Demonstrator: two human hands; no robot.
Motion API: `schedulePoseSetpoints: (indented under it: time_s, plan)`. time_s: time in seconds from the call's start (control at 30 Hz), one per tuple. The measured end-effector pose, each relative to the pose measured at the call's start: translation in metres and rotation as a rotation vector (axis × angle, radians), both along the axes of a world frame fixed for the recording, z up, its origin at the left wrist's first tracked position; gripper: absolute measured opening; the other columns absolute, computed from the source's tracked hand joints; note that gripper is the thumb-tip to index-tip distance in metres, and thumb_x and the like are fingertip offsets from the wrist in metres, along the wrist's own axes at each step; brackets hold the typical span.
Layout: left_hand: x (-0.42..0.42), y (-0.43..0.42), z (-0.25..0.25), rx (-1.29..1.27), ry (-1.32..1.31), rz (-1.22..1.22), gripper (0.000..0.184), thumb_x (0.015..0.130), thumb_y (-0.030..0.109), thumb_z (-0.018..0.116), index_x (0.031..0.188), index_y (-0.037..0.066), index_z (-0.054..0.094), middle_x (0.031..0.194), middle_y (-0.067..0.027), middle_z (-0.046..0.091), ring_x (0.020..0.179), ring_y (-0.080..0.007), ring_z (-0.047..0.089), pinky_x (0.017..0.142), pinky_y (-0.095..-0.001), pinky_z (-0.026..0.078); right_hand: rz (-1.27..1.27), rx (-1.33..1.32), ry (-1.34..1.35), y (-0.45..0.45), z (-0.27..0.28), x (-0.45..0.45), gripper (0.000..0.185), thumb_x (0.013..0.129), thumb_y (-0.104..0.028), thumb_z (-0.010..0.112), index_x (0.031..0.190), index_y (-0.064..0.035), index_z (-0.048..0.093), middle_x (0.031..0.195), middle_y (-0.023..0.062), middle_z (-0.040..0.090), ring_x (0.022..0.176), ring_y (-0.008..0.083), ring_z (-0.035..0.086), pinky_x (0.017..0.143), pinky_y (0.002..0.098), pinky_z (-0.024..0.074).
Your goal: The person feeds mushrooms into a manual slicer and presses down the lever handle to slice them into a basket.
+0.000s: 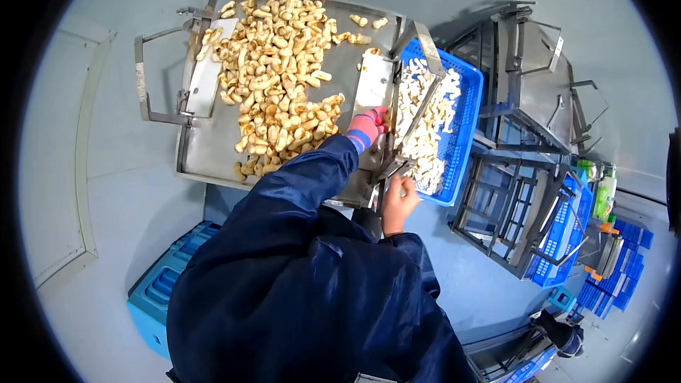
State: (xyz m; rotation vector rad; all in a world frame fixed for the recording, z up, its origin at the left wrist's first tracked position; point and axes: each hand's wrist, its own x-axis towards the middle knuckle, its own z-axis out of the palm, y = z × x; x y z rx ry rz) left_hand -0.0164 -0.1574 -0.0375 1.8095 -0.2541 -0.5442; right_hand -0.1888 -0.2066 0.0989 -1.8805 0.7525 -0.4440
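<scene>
My left hand [367, 126], in a pink and blue striped glove, rests at the lower end of a white board [374, 85] on the metal table's right edge. Its fingers are bunched; what they hold is too small to tell. Below and to the right, my bare right hand [399, 204] is closed beside the metal cutter frame [394, 168], its grip partly hidden. Brown-and-cream mushroom-like pieces [277, 78] lie heaped on the metal tabletop [344, 53], left of my left hand. Paler cut pieces [422, 120] fill much of a blue basket [468, 128] on the right.
On the left side stands another cutter frame [140, 85] with its own white board [204, 85]. Metal racks [535, 78] and a second blue basket [564, 241] are at the right. A teal crate [159, 298] sits on the floor at lower left.
</scene>
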Motion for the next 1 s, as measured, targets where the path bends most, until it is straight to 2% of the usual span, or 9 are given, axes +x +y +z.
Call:
schedulePoseSetpoints:
  time_s: [0.13,0.27,0.4,0.5,0.53,0.7,0.83,0.9,1.0]
  plan:
    - [0.007,0.005,0.012,-0.013,0.037,-0.035,0.044,0.073,0.007,0.066,0.115,0.01,0.054,0.084,-0.0094,0.063,0.077,-0.0219,0.06,0.071,-0.0324,0.047,0.005,-0.054,-0.021,-0.002,-0.051,-0.015,0.015,0.079,-0.01,0.058,0.069,0.0019,0.056,0.055,0.0128,0.051,0.053,0.0146,0.045,0.053,0.0331,0.0402]
    - [0.01,-0.004,-0.019,-0.056,0.012,-0.02,0.042,0.073,0.003,0.063,0.113,0.012,0.056,0.081,-0.0085,0.063,0.074,-0.0207,0.06,0.069,-0.0324,0.047,0.007,0.028,0.004,0.002,0.015,0.006,0.021,0.081,-0.008,0.055,0.063,0.0027,0.05,0.052,0.0113,0.045,0.052,0.0115,0.038,0.049,0.0304,0.0359]
    - [0.008,0.003,0.031,0.066,0.012,-0.08,0.041,0.078,-0.007,0.051,0.116,0.007,0.053,0.082,-0.0069,0.062,0.072,-0.0143,0.058,0.069,-0.0252,0.047,0.024,0.038,0.04,-0.004,-0.07,-0.023,0.02,0.081,-0.009,0.055,0.065,0.002,0.05,0.052,0.0123,0.043,0.053,0.0115,0.038,0.049,0.031,0.0358]
    - [0.005,0.0,0.023,-0.184,0.169,-0.032,0.042,0.077,-0.005,0.054,0.117,0.007,0.052,0.084,-0.007,0.063,0.074,-0.0146,0.059,0.071,-0.0261,0.047,-0.028,0.02,0.0,0.003,0.016,0.007,0.018,0.079,-0.01,0.056,0.067,0.002,0.052,0.053,0.0138,0.044,0.053,0.0115,0.039,0.05,0.0316,0.0368]
    - [0.004,0.002,0.034,0.066,0.002,-0.05,0.043,0.076,-0.006,0.054,0.117,0.007,0.052,0.083,-0.0074,0.063,0.075,-0.0153,0.059,0.072,-0.0262,0.047,-0.014,0.103,0.056,-0.001,0.015,0.007,0.018,0.079,-0.011,0.058,0.067,0.0021,0.053,0.054,0.0145,0.047,0.051,0.0119,0.04,0.05,0.0326,0.0376]
    - [0.007,-0.005,0.015,-0.102,0.093,-0.018,0.039,0.078,-0.002,0.052,0.115,0.008,0.053,0.078,-0.0062,0.06,0.069,-0.018,0.056,0.07,-0.0293,0.047,0.004,-0.019,0.02,-0.003,-0.058,-0.017,0.021,0.08,-0.012,0.058,0.065,0.0016,0.054,0.053,0.0136,0.05,0.049,0.0135,0.041,0.05,0.0329,0.0378]
    - [0.006,-0.013,-0.02,-0.243,0.109,-0.032,0.038,0.079,-0.002,0.052,0.116,0.007,0.052,0.085,-0.0072,0.063,0.076,-0.0158,0.059,0.071,-0.0287,0.048,-0.004,0.001,-0.004,-0.002,-0.001,0.0,0.02,0.081,-0.012,0.057,0.066,0.0012,0.055,0.053,0.0154,0.048,0.048,0.0138,0.041,0.049,0.0332,0.0376]
    - [0.006,0.0,0.031,0.151,-0.097,-0.115,0.036,0.079,0.004,0.055,0.115,0.002,0.052,0.084,-0.0085,0.063,0.078,-0.0168,0.06,0.071,-0.0293,0.047,0.023,-0.042,-0.002,-0.004,-0.024,-0.007,0.019,0.08,-0.011,0.057,0.066,0.0009,0.055,0.053,0.0157,0.048,0.048,0.0137,0.041,0.049,0.0333,0.0374]
    - [0.008,-0.001,0.028,0.201,-0.09,-0.046,0.035,0.079,0.007,0.057,0.113,0.0,0.053,0.085,-0.0097,0.063,0.079,-0.0183,0.06,0.073,-0.0291,0.047,0.009,-0.033,0.047,0.0,-0.054,-0.016,0.018,0.079,-0.01,0.056,0.066,0.0005,0.054,0.052,0.0159,0.046,0.049,0.0143,0.037,0.049,0.0329,0.0369]
